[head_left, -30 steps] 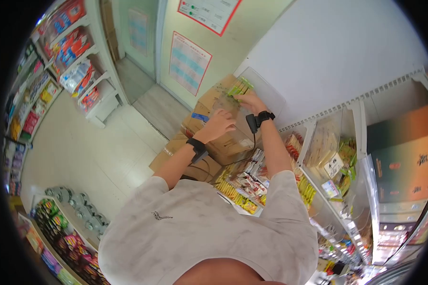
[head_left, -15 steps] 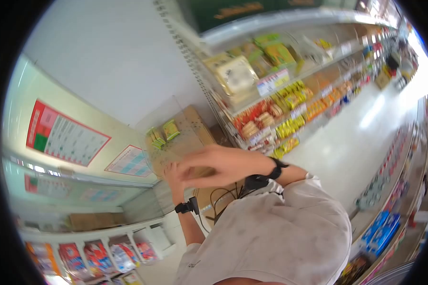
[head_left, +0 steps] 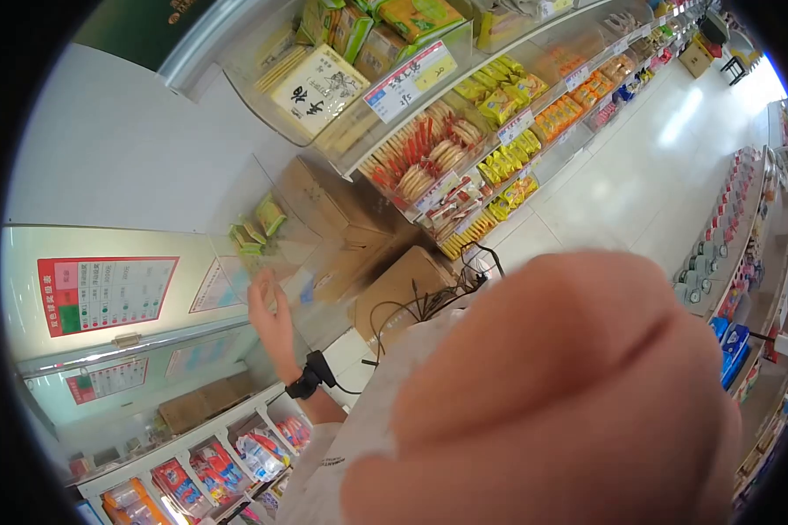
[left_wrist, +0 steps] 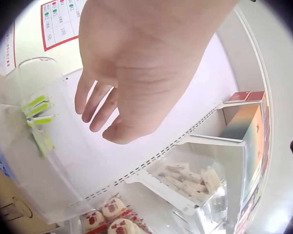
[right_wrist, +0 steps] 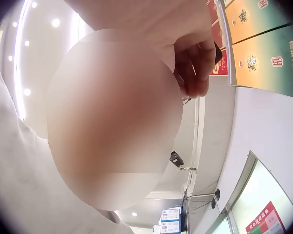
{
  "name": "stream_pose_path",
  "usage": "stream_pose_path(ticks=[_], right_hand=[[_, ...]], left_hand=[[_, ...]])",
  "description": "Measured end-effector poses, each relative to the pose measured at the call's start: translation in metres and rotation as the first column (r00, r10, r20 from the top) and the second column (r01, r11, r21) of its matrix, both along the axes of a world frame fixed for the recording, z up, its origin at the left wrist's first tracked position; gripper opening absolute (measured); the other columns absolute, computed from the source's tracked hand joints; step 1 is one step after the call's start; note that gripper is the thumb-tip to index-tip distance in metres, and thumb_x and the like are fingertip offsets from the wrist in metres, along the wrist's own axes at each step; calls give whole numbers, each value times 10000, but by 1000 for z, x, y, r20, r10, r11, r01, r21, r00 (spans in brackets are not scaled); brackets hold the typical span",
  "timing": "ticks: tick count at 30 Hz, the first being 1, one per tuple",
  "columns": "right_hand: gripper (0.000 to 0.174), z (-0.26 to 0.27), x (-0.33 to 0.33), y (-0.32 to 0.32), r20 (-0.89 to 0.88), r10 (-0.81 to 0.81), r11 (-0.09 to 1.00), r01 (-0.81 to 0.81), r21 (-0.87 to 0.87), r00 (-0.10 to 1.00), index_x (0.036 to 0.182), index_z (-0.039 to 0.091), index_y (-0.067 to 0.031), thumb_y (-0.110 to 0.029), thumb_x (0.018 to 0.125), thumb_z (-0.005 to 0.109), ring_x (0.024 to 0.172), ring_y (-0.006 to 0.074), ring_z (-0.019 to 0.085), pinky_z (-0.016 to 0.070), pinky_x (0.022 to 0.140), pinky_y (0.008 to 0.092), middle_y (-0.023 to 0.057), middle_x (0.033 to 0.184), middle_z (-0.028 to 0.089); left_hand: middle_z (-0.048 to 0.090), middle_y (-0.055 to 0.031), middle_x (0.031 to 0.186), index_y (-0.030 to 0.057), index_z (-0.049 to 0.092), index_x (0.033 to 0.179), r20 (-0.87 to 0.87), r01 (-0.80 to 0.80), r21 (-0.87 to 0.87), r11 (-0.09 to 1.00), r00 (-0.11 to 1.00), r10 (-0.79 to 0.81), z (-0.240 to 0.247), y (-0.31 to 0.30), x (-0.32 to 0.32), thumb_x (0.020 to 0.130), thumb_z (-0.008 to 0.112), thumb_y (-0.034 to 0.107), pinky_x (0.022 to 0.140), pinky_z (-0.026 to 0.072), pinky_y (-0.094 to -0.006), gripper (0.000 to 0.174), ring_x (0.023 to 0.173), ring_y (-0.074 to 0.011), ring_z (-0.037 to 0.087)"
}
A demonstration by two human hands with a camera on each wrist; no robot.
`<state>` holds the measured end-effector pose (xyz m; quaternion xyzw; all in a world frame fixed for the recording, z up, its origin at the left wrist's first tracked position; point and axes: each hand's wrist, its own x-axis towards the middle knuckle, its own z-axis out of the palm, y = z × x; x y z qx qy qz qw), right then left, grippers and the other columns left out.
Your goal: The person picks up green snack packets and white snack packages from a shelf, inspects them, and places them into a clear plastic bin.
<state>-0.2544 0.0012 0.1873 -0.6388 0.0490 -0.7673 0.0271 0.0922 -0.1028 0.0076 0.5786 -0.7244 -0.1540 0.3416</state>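
Our left hand [head_left: 274, 325] is near the small bright-green packets [head_left: 270, 215], which lie in a clear, thin-walled plastic bin [left_wrist: 68, 165] against the white wall. Its fingers are loose and slightly spread, and we see nothing between them; whether a fingertip brushes the plastic, we cannot tell. Our right hand [head_left: 578, 385] is raised close to the head camera, large and blurred. From the right wrist its fingers show curled, but we cannot tell whether they pinch anything.

The main risk, as we judge it, is poor sight: the raised hand blocks much of the head view, so a low reach by the other could knock the bin's edge and tip or scatter the packets. The thin black cable [head_left: 348, 390] at our left wrist might catch on that edge if the arm swings. Near our body, a tangle of black cords [head_left: 420, 304] over a brown cardboard box [head_left: 401, 293] could snag a sleeve or pull tight if we turn.
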Motion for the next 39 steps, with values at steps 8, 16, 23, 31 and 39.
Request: stream_pose_path(ticks=[8, 16, 23, 31, 39], right_hand=[[181, -1, -13, -32, -289, 89, 951, 5, 309, 953, 870, 727, -5, 5, 692, 755, 611, 244, 627, 458, 534, 330, 117, 747, 680], [293, -15, -67, -152, -607, -280, 595, 631, 498, 744, 1224, 683, -26, -191, 983, 662, 996, 267, 696, 521, 894, 343, 154, 1056, 724], [292, -40, -88, -255, -730, -445, 635, 758, 151, 519, 1092, 744, -41, -270, 934, 654, 990, 434, 660, 522, 885, 463, 237, 1057, 713], [373, -22, -85, -247, -705, -471, 521, 812, 262, 529, 1135, 746, -40, -346, 928, 697, 1085, 361, 691, 514, 943, 394, 209, 1151, 727], [318, -25, -110, -311, -839, -358, 499, 844, 198, 409, 1073, 789, -118, -373, 893, 730, 911, 247, 730, 551, 823, 356, 129, 1062, 769]], left_hand=[[697, -152, 1182, 1, 637, 1242, 18, 62, -55, 997, 998, -61, 48, 37, -32, 973, 620, 33, 988, 498, -374, 271, 1096, -277, 668], [714, -114, 1130, -3, 645, 1203, -95, 24, -60, 998, 995, -30, 72, 68, -36, 975, 621, 32, 949, 498, -328, 233, 1020, -218, 673], [699, -129, 1092, 11, 644, 1207, -149, 77, -118, 990, 984, -95, 75, 87, -39, 950, 631, 1, 913, 515, -338, 258, 1010, -271, 681], [711, -127, 1120, 7, 646, 1193, -280, 36, -53, 998, 959, -50, 70, 103, -31, 951, 627, 3, 898, 514, -330, 243, 990, -246, 692], [702, -123, 1061, 38, 653, 1221, -267, 49, -132, 990, 960, -83, 63, 110, -25, 943, 643, 1, 888, 518, -355, 280, 977, -291, 683]])
